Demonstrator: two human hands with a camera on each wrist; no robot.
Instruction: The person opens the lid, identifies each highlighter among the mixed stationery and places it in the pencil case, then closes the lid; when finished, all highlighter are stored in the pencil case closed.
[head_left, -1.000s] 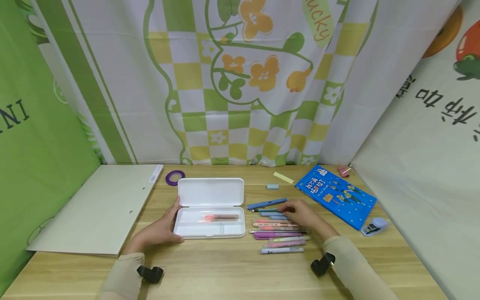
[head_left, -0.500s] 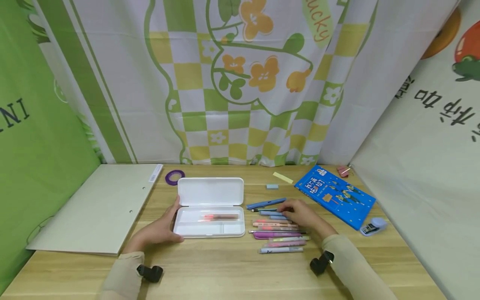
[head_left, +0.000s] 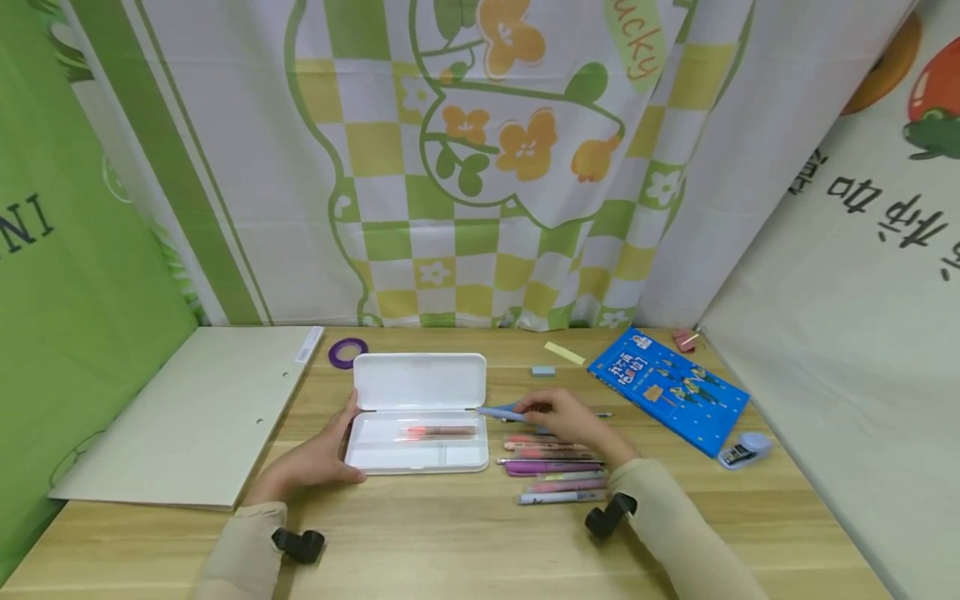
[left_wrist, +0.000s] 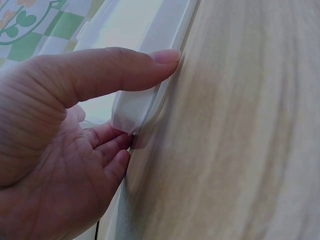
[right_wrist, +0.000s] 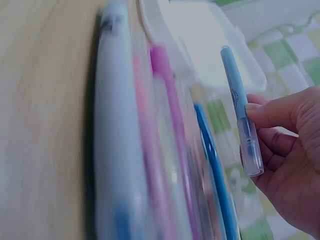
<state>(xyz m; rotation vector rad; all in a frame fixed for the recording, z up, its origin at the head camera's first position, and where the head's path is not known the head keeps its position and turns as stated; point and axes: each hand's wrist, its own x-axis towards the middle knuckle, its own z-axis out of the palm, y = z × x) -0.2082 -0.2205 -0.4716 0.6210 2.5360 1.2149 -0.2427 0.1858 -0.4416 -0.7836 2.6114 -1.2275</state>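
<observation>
My right hand (head_left: 564, 417) pinches a light blue pen (right_wrist: 233, 75) with a clear cap between thumb and fingers, raised beside the pencil case. That white pencil case (head_left: 420, 383) lies with its lid folded back, and a pinkish pen (head_left: 446, 432) with a clear end rests in its long rear compartment. My left hand (head_left: 321, 457) holds the case's left end, thumb (left_wrist: 150, 62) along the front edge and fingers round the side. Below my right hand lies a row of pens, including a purple one (head_left: 536, 469) and a white one (head_left: 551, 498) nearest me.
Behind the pens lie a small blue eraser (head_left: 543, 372) and a yellow strip (head_left: 565, 353). A blue book (head_left: 671, 392) and a small stapler (head_left: 744, 450) are at the right. Purple tape (head_left: 348, 353) sits behind the case; a large cream folder (head_left: 187, 417) is at left.
My right hand has lifted the light blue pen from the row and moved left with it toward the pencil case. My left hand has stayed on the case.
</observation>
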